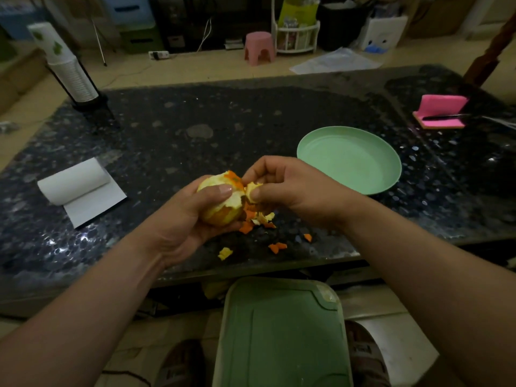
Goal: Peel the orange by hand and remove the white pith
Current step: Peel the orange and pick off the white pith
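Note:
A partly peeled orange [220, 210], mostly pale pith with some orange rind left at its top, sits in my left hand [187, 222], whose thumb presses across its front. My right hand [287, 185] pinches a torn flap of peel [252, 191] at the fruit's right side, between thumb and fingers. Both hands hover just above the near edge of the dark speckled table [195, 129]. Several loose peel scraps [262, 222] lie on the table under and in front of the hands.
A mint green plate [349, 160] stands right of the hands. A paper towel roll [75, 182] lies at the left, a cup stack [69, 68] at the far left, a pink sponge holder [441, 110] at the far right. A green lidded bin [282, 336] stands below the table edge.

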The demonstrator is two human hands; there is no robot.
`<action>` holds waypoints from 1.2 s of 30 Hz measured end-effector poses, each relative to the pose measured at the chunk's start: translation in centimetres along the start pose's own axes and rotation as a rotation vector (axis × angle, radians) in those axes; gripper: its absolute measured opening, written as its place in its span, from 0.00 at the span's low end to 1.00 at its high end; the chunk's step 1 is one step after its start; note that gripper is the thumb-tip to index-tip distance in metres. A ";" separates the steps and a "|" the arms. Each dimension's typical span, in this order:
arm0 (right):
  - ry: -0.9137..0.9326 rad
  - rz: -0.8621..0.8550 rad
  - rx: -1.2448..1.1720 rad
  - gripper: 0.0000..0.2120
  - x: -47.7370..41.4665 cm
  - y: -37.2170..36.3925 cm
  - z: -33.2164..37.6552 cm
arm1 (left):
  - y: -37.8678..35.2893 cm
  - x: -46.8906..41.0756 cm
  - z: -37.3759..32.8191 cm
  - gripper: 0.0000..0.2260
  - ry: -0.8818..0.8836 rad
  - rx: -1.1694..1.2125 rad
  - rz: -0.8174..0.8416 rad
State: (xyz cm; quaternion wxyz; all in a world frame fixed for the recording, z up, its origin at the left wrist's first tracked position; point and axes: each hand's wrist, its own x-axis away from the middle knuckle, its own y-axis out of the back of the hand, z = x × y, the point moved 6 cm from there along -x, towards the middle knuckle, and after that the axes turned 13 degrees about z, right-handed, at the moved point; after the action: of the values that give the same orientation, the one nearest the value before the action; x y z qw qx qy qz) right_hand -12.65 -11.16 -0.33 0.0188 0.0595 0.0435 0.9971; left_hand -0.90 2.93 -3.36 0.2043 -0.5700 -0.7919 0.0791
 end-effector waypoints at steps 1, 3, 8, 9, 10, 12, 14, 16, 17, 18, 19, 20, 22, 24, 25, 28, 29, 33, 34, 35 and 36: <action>-0.011 0.037 -0.050 0.09 0.1 0.0 0.0 | 0.0 0.0 0.0 0.25 0.003 -0.010 0.019; -0.053 0.042 0.016 0.07 0.2 0.5 -0.4 | 0.1 0.1 0.0 0.25 0.003 -0.055 0.037; -0.147 -0.182 0.576 0.10 0.0 1.3 -0.8 | 0.8 -0.3 -0.3 0.27 -0.035 -0.156 0.000; -0.140 -0.182 0.612 0.14 -0.1 1.1 -0.6 | 0.8 -0.3 -0.2 0.28 -0.032 -0.166 0.001; -0.126 -0.172 0.645 0.18 0.0 0.8 -0.3 | 0.7 -0.3 -0.2 0.28 -0.028 -0.172 0.006; -0.073 -0.136 0.666 0.24 0.3 0.1 0.3 | 0.4 -0.3 -0.2 0.26 -0.022 -0.170 0.026; -0.019 -0.092 0.612 0.26 0.5 -0.6 0.8 | 0.2 -0.4 -0.2 0.25 -0.013 -0.155 0.044; 0.011 -0.084 0.597 0.21 0.6 -0.8 1.1 | 0.0 -0.4 -0.2 0.25 0.004 -0.156 0.054; 0.022 -0.098 0.596 0.18 0.7 -0.8 1.3 | 0.0 -0.3 -0.1 0.25 0.014 -0.165 0.061; 0.031 -0.112 0.591 0.16 0.7 -0.7 1.3 | 0.0 -0.3 0.0 0.25 0.025 -0.176 0.066; 0.041 -0.119 0.580 0.14 0.8 -0.7 1.3 | 0.0 -0.2 0.0 0.25 0.032 -0.184 0.066; 0.049 -0.119 0.575 0.13 0.8 -0.6 1.4 | -0.1 -0.1 -0.1 0.25 0.033 -0.190 0.063; 0.056 -0.115 0.583 0.11 0.9 -0.8 1.6 | -0.3 0.0 -0.4 0.24 0.025 -0.220 0.060; 0.054 -0.120 0.657 0.11 0.9 -1.1 1.9 | -0.6 0.1 -0.7 0.22 0.021 -0.303 0.059; 0.052 -0.125 0.721 0.12 0.9 -1.3 2.1 | -0.7 0.2 -0.9 0.20 0.015 -0.359 0.057; 0.085 -0.140 0.849 0.13 0.7 -1.9 2.7 | -1.1 0.3 -1.2 0.17 -0.013 -0.458 0.052; 0.106 -0.151 0.859 0.12 0.6 -2.1 2.9 | -1.2 0.3 -1.3 0.17 -0.024 -0.464 0.047; 0.151 -0.214 0.812 0.11 0.4 -2.0 3.0 | -1.2 0.2 -1.6 0.15 -0.055 -0.502 0.033; 0.157 -0.218 0.781 0.10 0.4 -1.9 2.9 | -1.1 0.2 -1.6 0.16 -0.059 -0.502 0.033; 0.160 -0.215 0.748 0.10 0.4 -1.9 2.7 | -1.0 0.2 -1.7 0.16 -0.060 -0.502 0.037; 0.157 -0.207 0.716 0.10 0.4 -1.8 2.6 | -1.0 0.3 -1.7 0.18 -0.059 -0.502 0.042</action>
State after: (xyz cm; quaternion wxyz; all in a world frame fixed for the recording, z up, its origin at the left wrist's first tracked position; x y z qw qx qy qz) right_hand -12.66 -9.12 2.13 0.0940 -0.0191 0.3960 0.9132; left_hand -1.11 2.67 -1.43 0.0316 -0.6168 -0.7802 -0.0992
